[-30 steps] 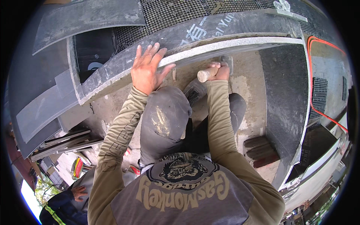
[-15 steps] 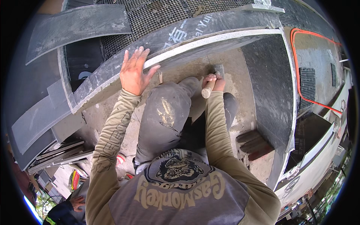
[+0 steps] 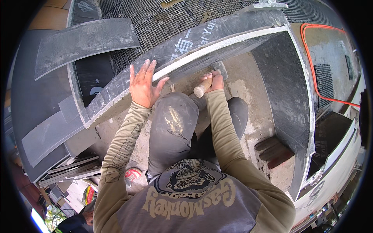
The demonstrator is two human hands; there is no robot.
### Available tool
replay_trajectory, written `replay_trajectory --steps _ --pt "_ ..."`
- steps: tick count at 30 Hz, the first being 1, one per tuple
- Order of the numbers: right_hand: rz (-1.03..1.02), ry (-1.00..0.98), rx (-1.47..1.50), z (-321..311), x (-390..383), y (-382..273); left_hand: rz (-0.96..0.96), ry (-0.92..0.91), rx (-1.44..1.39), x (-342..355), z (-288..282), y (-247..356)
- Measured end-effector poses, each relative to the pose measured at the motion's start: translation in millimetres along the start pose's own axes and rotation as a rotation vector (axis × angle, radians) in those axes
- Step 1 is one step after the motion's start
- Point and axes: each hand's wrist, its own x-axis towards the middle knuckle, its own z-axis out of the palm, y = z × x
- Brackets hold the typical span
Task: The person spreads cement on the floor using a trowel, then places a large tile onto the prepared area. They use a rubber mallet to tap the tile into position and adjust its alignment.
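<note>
One L hand [image 3: 143, 88] splayed on panel [image 3: 211, 49]; R hand [image 3: 215, 81] grips tool [image 3: 202, 89]; patchy flr [image 3: 254, 97].

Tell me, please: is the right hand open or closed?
Closed: the right hand has its fingers curled around a pale handle.

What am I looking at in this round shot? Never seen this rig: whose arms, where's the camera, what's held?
No machine here: just a person's two bare hands. The camera is the left of two fisheyes worn on the head, looking down, so picture left is the person's left and straight edges bend. The left hand rests at the pale edge of a dark panel. The right hand grips a wooden-handled tool with a flat metal head. Dusty dark blocks lie on the floor.
</note>
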Motion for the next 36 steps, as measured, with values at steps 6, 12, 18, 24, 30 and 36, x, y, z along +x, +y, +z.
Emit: replay_trajectory --steps 6,12,18,24,30,36 --pt "0.053 0.033 0.081 -19 2 -39 -0.034 -0.439 0.02 24 -30 15" --pt "0.06 0.185 0.21 2 -26 -38 0.208 -0.529 -0.198 109 -12 74" --pt "0.033 0.29 0.301 8 -68 -6 0.318 -0.525 -0.149 110 12 82" --pt "-0.092 0.321 0.343 57 -106 54 0.306 -0.547 -0.156 113 9 80" --pt "0.179 0.21 -0.004 16 -148 50 0.216 -0.607 -0.245 123 0 67" --pt "0.155 0.317 -0.183 -53 -151 41 0.086 -0.805 -0.233 123 -24 43"
